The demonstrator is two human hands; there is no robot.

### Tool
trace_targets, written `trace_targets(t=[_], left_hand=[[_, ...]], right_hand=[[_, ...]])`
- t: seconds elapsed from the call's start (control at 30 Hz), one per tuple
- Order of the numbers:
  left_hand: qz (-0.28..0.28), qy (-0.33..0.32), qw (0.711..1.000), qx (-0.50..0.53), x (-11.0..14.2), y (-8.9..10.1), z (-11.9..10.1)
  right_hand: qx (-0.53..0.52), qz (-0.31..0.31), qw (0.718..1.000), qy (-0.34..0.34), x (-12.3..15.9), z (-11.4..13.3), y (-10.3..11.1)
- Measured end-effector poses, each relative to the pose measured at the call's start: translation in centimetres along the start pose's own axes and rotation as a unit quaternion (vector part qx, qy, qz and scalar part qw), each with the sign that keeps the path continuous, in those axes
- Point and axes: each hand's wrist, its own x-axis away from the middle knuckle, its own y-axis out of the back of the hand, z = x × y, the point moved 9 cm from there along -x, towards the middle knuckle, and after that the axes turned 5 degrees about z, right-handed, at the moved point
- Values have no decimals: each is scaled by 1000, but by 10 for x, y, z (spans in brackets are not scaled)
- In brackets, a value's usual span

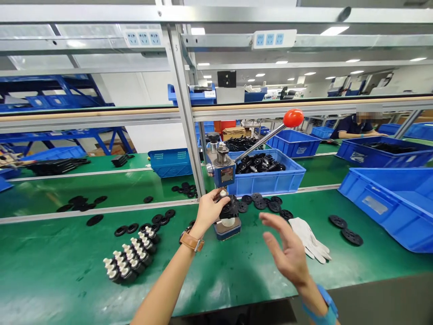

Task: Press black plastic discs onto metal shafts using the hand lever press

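Observation:
My left hand (210, 208) is closed on a small black part (229, 208) and holds it on the base of a blue hand press (224, 174). The press lever rises to the right and ends in a red ball knob (293, 118). Over the green mat, my right hand (285, 247) hovers open and holds nothing. It is to the right of the press and below the knob. Rows of finished black and white pieces (130, 259) stand to the left of my left arm.
A blue bin of black parts (270, 179) sits behind the press, with flat black discs (262, 204) in front of it. A white glove (310, 240) lies right of my right hand. Large blue bins (392, 205) stand at the right. Another person (355, 127) works far back.

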Motion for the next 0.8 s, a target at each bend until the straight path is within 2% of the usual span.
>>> trace_targets(t=[0.1, 0.23, 0.3, 0.4, 0.5, 0.67, 0.8], left_hand=[[11, 10, 999, 49, -1, -7, 8], [14, 12, 996, 84, -4, -14, 12], [11, 9, 996, 91, -6, -15, 13], [9, 6, 995, 95, -7, -15, 13], [10, 6, 995, 97, -6, -16, 14], [8, 7, 995, 99, -6, -15, 15], [10, 11, 995, 95, -7, -15, 16]], right_hand=[[-45, -103, 991, 67, -54, 33, 31], [-113, -220, 957, 155, -135, 75, 66], [-181, -206, 949, 155, -179, 82, 70], [-289, -136, 941, 115, -231, 80, 60], [-344, -105, 930, 76, -248, 74, 51], [-390, -126, 910, 56, -235, 75, 50], [-395, -125, 908, 67, -228, 82, 50]])
